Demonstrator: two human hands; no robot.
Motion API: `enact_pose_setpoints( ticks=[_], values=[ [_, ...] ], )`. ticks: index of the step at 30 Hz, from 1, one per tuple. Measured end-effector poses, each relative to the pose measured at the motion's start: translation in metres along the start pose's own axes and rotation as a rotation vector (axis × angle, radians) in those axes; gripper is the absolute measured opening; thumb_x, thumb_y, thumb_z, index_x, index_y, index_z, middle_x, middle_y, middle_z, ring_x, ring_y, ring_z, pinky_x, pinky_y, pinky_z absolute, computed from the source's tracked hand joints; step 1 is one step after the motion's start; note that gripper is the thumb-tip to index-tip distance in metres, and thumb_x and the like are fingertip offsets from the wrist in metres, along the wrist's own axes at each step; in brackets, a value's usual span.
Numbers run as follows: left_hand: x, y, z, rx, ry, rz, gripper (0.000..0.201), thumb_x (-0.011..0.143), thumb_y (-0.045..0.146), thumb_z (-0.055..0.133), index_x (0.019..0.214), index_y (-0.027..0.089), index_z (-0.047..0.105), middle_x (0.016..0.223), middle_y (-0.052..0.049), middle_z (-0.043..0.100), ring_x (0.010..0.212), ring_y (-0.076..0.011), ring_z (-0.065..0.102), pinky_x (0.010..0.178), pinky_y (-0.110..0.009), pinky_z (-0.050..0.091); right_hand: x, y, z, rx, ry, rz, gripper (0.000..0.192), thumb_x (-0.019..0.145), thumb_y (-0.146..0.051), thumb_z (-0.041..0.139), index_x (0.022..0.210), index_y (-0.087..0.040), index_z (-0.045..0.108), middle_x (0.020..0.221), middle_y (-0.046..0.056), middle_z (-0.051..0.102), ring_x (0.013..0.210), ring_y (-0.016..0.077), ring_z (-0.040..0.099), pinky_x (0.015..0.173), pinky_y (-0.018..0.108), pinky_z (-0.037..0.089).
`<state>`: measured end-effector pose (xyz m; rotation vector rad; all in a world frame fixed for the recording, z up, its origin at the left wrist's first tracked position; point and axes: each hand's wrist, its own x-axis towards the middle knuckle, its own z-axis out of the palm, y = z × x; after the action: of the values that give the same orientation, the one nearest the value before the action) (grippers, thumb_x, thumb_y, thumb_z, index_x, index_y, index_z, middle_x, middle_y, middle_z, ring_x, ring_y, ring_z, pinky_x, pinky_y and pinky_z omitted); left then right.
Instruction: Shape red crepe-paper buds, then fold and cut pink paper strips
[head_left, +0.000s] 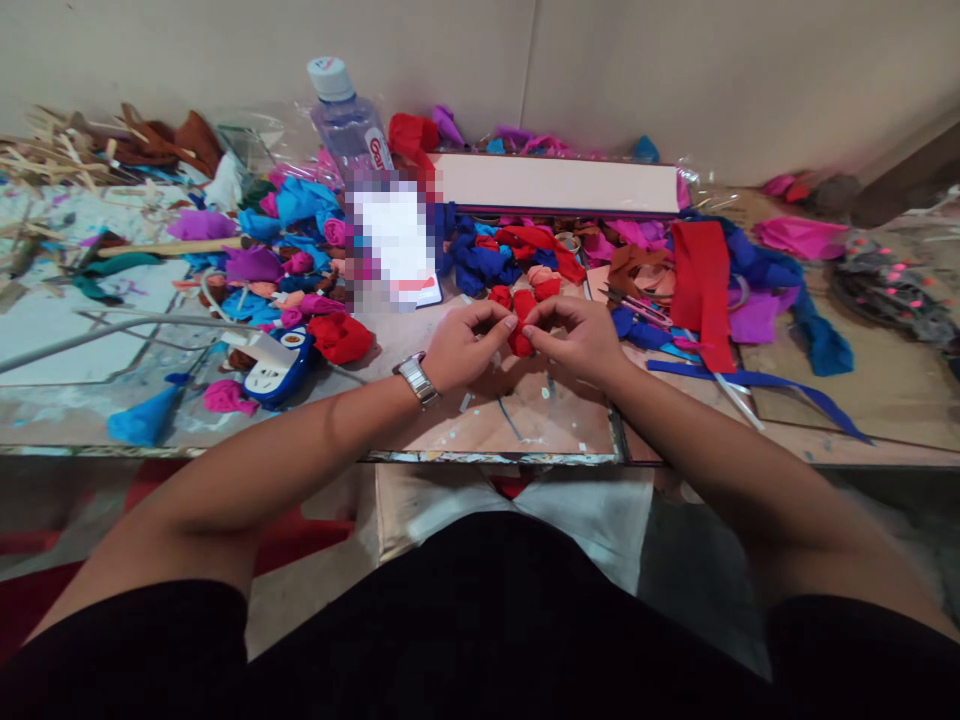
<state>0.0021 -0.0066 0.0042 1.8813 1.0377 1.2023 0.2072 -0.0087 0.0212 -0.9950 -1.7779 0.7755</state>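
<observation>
Between my two hands is a small strip of red crepe paper, partly covered by my fingers. My left hand, with a metal watch on its wrist, pinches the strip's left edge between thumb and forefinger. From the other side, my right hand grips the same strip at its right edge, also in a pinch. Just beyond my fingertips lie more red and peach crumpled pieces. Right of my right hand are scissors with pink handles and a long red paper strip.
A water bottle stands at the back beside a blurred phone. A blue-and-white power strip with a grey cable lies left. Rolled paper flowers spread across the left middle. A long pale box lies behind; wooden sticks fill the far left.
</observation>
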Motion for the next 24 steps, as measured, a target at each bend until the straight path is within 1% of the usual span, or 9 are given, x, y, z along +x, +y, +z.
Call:
enact_pose_setpoints(
  ticks=[3, 9, 11, 13, 15, 17, 21, 22, 24],
  values=[
    [0.001, 0.000, -0.001, -0.001, 0.012, 0.015, 0.034, 0.098, 0.051, 0.068, 0.091, 0.019, 0.078, 0.083, -0.003, 0.078, 0.076, -0.0167, 0.068, 0.075, -0.030, 0.052, 0.000, -0.001, -0.001, 0.034, -0.022, 0.035, 0.021, 0.085, -0.039, 0.078, 0.081, -0.018, 0.077, 0.076, 0.004, 0.076, 0.068, 0.0167, 0.063, 0.065, 0.030, 0.050],
    [0.001, -0.003, 0.000, -0.020, -0.003, -0.008, 0.044, 0.097, 0.060, 0.067, 0.091, 0.018, 0.078, 0.085, -0.005, 0.078, 0.077, -0.0168, 0.069, 0.075, -0.029, 0.054, 0.002, 0.001, 0.000, 0.094, -0.028, 0.097, 0.036, 0.086, -0.052, 0.081, 0.081, -0.017, 0.074, 0.075, 0.004, 0.073, 0.065, 0.0146, 0.059, 0.062, 0.029, 0.046],
    [0.001, -0.005, 0.002, -0.062, -0.050, -0.025, 0.046, 0.096, 0.062, 0.069, 0.096, 0.017, 0.078, 0.090, -0.006, 0.079, 0.080, -0.0168, 0.070, 0.075, -0.028, 0.055, 0.003, 0.004, 0.002, 0.138, -0.023, 0.108, 0.037, 0.086, -0.053, 0.081, 0.082, -0.018, 0.073, 0.075, 0.003, 0.071, 0.065, 0.0142, 0.058, 0.061, 0.028, 0.045],
    [0.000, -0.007, 0.003, -0.087, -0.129, -0.036, 0.046, 0.094, 0.061, 0.073, 0.101, 0.016, 0.078, 0.095, -0.007, 0.079, 0.081, -0.0167, 0.071, 0.075, -0.027, 0.055, 0.004, 0.007, 0.004, 0.186, -0.018, 0.118, 0.037, 0.086, -0.054, 0.081, 0.082, -0.018, 0.073, 0.075, 0.002, 0.070, 0.065, 0.0141, 0.058, 0.060, 0.028, 0.046],
    [-0.001, -0.009, 0.004, -0.078, -0.175, -0.029, 0.043, 0.095, 0.058, 0.072, 0.099, 0.015, 0.077, 0.093, -0.006, 0.079, 0.078, -0.0158, 0.069, 0.073, -0.026, 0.053, 0.004, 0.010, 0.006, 0.226, -0.022, 0.125, 0.036, 0.084, -0.052, 0.082, 0.082, -0.018, 0.073, 0.076, 0.002, 0.070, 0.066, 0.0140, 0.058, 0.061, 0.028, 0.046],
    [-0.001, -0.009, 0.003, -0.049, -0.168, -0.019, 0.041, 0.098, 0.054, 0.069, 0.092, 0.015, 0.077, 0.085, -0.005, 0.077, 0.073, -0.0143, 0.065, 0.069, -0.026, 0.049, 0.004, 0.011, 0.006, 0.243, -0.026, 0.135, 0.034, 0.084, -0.050, 0.084, 0.084, -0.018, 0.074, 0.078, 0.003, 0.071, 0.067, 0.0143, 0.059, 0.063, 0.028, 0.047],
    [-0.001, -0.007, 0.001, -0.033, -0.185, 0.003, 0.035, 0.100, 0.045, 0.064, 0.088, 0.014, 0.075, 0.080, -0.003, 0.073, 0.070, -0.0131, 0.061, 0.066, -0.025, 0.045, 0.002, 0.011, 0.005, 0.204, -0.054, 0.138, 0.032, 0.084, -0.047, 0.084, 0.100, -0.019, 0.081, 0.089, 0.005, 0.077, 0.074, 0.0162, 0.063, 0.066, 0.029, 0.049],
    [-0.001, -0.006, 0.001, -0.024, -0.195, 0.011, 0.034, 0.100, 0.044, 0.065, 0.087, 0.014, 0.075, 0.078, -0.003, 0.072, 0.069, -0.0128, 0.060, 0.065, -0.025, 0.044, 0.002, 0.011, 0.004, 0.191, -0.071, 0.126, 0.032, 0.084, -0.046, 0.084, 0.102, -0.019, 0.082, 0.091, 0.005, 0.078, 0.075, 0.0167, 0.064, 0.067, 0.030, 0.049],
    [-0.001, -0.005, 0.000, -0.001, -0.206, 0.016, 0.032, 0.098, 0.042, 0.065, 0.084, 0.014, 0.075, 0.074, -0.002, 0.070, 0.068, -0.0125, 0.057, 0.064, -0.025, 0.041, 0.002, 0.009, 0.004, 0.193, -0.099, 0.117, 0.028, 0.084, -0.043, 0.084, 0.098, -0.019, 0.083, 0.089, 0.005, 0.079, 0.076, 0.0170, 0.065, 0.068, 0.030, 0.050]
  ],
)
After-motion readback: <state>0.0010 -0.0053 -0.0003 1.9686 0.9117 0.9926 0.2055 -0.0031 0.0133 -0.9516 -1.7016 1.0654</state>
